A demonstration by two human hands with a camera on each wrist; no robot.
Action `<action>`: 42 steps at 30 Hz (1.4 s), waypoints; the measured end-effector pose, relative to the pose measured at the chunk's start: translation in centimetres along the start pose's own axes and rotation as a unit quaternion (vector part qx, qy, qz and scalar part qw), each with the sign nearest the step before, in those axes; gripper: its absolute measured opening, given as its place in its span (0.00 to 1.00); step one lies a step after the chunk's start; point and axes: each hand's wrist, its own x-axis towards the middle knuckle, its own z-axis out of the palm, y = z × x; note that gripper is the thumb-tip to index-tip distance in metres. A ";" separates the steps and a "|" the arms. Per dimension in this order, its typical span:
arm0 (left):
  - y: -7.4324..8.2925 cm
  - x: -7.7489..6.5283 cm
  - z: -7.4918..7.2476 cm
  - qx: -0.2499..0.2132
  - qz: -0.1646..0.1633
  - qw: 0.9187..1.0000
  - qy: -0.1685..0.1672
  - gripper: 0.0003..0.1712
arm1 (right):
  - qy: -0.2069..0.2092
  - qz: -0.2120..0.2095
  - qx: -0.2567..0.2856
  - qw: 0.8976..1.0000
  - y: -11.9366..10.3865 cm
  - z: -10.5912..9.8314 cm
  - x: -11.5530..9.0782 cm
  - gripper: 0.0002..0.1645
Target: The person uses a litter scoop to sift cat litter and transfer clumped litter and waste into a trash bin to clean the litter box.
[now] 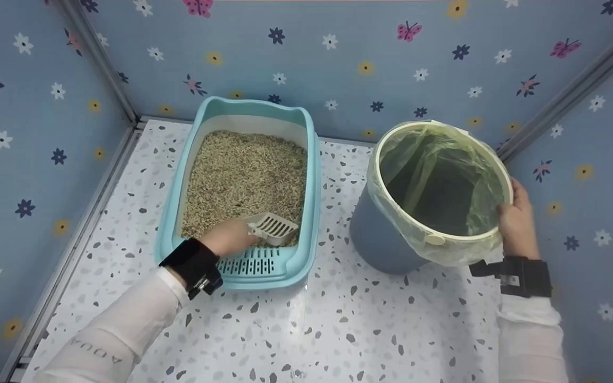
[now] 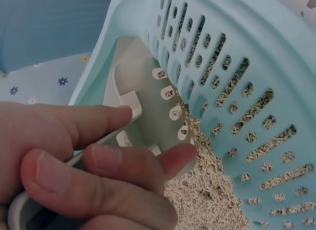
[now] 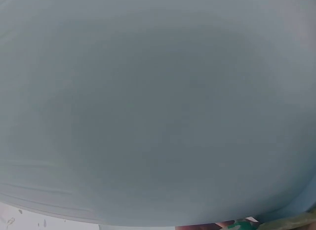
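My left hand (image 1: 230, 238) grips the handle of a pale slotted litter scoop (image 1: 273, 227) over the front end of a light-blue litter box (image 1: 314, 202). Beige pellet litter (image 1: 248, 175) covers the box's floor. In the left wrist view the fingers curl about the handle, and the scoop (image 2: 153, 99) lies beside the box's perforated front ledge (image 2: 237, 92). My right hand (image 1: 519, 221) holds the right rim of a blue-grey trash bin (image 1: 381, 234) lined with a thin yellowish bag (image 1: 485, 199). The bin's wall (image 3: 163, 106) fills most of the right wrist view.
Blue panels (image 1: 338, 74) with flowers and butterflies stand behind and on both sides, joined by metal frames (image 1: 107, 58). Box and bin stand side by side on a white speckled floor (image 1: 338, 319), with a strip of floor between them.
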 end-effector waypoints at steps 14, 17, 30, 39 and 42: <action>2.0 2.6 0.1 0.018 0.029 0.999 0.014 0.26 | 0.000 0.007 -0.001 1.000 0.1 0.0 0.0 0.42; 2.2 3.2 0.0 0.015 0.038 0.999 0.016 0.28 | 0.000 0.005 -0.011 1.000 0.1 -0.1 -0.1 0.42; 1.4 6.3 -0.7 0.036 0.016 0.999 0.020 0.31 | 0.007 0.005 -0.008 1.000 0.0 -0.1 -0.1 0.42; 1.0 8.1 -0.7 0.010 -0.001 1.000 0.025 0.32 | 0.007 0.004 0.007 1.000 -0.1 0.0 -0.2 0.42; 1.0 8.5 -0.7 0.040 0.009 0.999 0.019 0.30 | 0.005 0.005 0.013 1.000 0.0 -0.1 -0.1 0.42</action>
